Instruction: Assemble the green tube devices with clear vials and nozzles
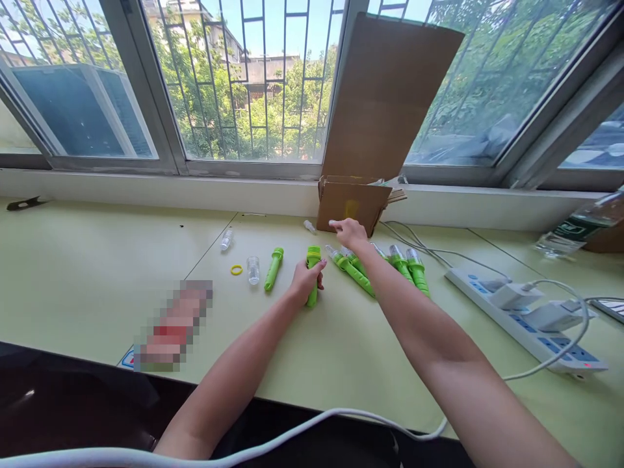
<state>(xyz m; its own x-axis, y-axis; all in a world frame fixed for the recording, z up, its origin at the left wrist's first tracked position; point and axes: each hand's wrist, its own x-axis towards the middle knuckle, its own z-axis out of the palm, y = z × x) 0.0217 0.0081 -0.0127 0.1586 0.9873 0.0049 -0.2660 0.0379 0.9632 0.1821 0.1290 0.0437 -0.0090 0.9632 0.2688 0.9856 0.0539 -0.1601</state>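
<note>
My left hand [306, 278] is wrapped round a green plastic handle [312, 260] that lies on the pale green table [97, 273]. My right hand [349, 233] reaches forward just in front of a small open cardboard box [351, 205]; its fingers are curled, and what they hold I cannot make out. Under and to the right of that hand lie several green handles with clear caps [407, 266]. Another green handle [273, 268] lies alone left of my left hand.
A clear cap [252, 269], a yellow ring [236, 269] and a small clear piece [227, 239] lie at the left. A white power strip [526, 318] with plugs and cables is at the right. A bottle [580, 224] stands far right. A windowsill runs behind.
</note>
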